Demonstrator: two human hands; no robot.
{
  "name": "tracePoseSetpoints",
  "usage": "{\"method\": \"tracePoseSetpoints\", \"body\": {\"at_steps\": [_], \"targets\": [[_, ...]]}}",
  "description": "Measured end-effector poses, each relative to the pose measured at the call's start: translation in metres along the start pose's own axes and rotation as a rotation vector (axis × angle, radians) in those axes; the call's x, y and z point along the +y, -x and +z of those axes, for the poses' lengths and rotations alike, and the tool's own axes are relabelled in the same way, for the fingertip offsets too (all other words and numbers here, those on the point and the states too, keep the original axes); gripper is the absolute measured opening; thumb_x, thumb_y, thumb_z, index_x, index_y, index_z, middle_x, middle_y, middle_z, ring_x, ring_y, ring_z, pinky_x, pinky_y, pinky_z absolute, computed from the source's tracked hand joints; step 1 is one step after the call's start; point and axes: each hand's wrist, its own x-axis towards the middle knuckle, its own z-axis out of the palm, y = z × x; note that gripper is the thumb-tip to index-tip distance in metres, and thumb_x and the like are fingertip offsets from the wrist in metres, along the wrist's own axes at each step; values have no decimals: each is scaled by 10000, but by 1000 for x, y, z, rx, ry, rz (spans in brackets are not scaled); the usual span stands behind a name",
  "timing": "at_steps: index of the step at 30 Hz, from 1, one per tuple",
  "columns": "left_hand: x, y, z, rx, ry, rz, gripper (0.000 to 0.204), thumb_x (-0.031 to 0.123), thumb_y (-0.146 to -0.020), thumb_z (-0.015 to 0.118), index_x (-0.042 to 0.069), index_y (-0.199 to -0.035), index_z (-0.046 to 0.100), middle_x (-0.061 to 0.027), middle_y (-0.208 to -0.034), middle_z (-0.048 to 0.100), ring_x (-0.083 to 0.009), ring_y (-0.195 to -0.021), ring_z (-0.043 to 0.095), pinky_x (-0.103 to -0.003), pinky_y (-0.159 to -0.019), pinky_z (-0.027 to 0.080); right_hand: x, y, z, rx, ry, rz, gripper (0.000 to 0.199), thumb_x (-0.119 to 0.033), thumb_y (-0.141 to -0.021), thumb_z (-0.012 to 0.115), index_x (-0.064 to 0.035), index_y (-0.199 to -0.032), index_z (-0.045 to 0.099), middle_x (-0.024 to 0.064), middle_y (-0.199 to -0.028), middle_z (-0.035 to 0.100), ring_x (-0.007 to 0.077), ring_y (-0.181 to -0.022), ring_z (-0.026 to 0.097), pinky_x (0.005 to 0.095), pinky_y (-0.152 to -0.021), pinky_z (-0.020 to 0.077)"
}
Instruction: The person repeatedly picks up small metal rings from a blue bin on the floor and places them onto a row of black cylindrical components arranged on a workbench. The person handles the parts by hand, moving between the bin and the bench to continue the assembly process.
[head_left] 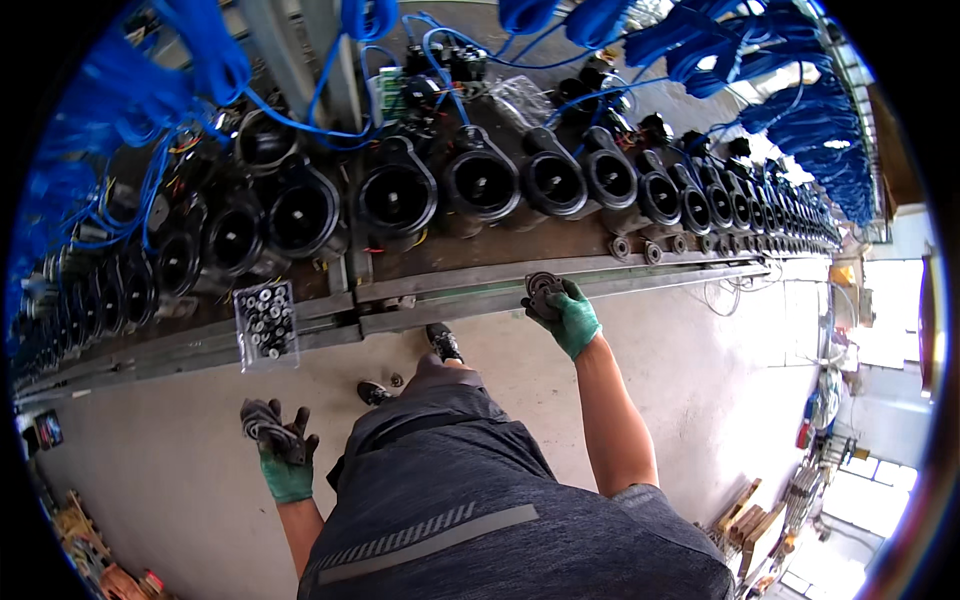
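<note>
My right hand (568, 322), in a green glove, grips a dark round disc (543, 287) with concentric rings, held up at the bench's near edge. Low on the left is my left hand (285, 455), gloved in green with dark, dirty fingers. A dark, ridged bundle (262, 415) sits in its fingers; its kind cannot be made out. Across the bench stands a long row of black round housings (397, 197), their open mouths facing me and a small shaft showing inside several. Similar small discs (620, 247) lie in front of the housings on the right.
A clear plastic bag or tray of small black-and-white round parts (268, 322) overhangs the metal bench rail (450, 290). Bundles of blue cable (800, 120) hang above, with loose strands dropping among the housings. Wooden pallets (750, 530) stand at the lower right. A small part (397, 380) lies by my shoes.
</note>
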Motion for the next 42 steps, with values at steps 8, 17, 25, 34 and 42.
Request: {"method": "tracePoseSetpoints", "body": {"at_steps": [8, 17, 25, 34, 42], "targets": [[-22, -13, 39, 88, -65, 7, 892, 516, -851, 736, 186, -1564, 314, -76, -1099, 720, -312, -1375, 477, -465, -770, 634, -60, -75, -54, -31, -22, -44, 500, 58, -933, 489, -59, -1418, 450, 188, -1364, 553, 391, -1157, 627, 532, -951, 587], [-26, -15, 64, 74, -124, 22, 838, 513, -884, 692, 222, -1573, 314, -54, -1116, 730, -244, -1401, 464, -426, -819, 628, -85, -105, -77, 98, 134, -88, 444, 44, -964, 491, -71, -1394, 491, 159, -1319, 588, 346, -1108, 651, 493, -899, 616], [-29, -9, 63, 53, -125, 15, 827, 514, -902, 679, 212, -1577, 308, -58, -1164, 710, -268, -1412, 447, -422, -846, 614, -84, -87, -57, 11, 335, -197, 474, 69, -945, 500, -102, -1387, 533, 97, -1224, 631, 269, -1020, 671, 405, -835, 625], [-26, -20, 100, 69, -297, 43, 792, 470, -893, 701, 204, -1545, 338, -60, -1458, 517, -355, -1293, 530, -500, -802, 621, 12, -113, 14, 118, 1638, -1197, 477, -21, -824, 662, -15, -1297, 593, 229, -1345, 537, 389, -1237, 529, 441, -1047, 452], [-27, -64, 161, -295, -302, -171, 567, 99, -892, 712, 34, -1402, 474, -190, -1369, 553, -289, -1059, 681, -420, -778, 618, 26, -17, 105, -324, 902, -497, 383, -73, -918, 684, -33, -1294, 622, 116, -1234, 663, 237, -1093, 654, 362, -923, 539]]}}
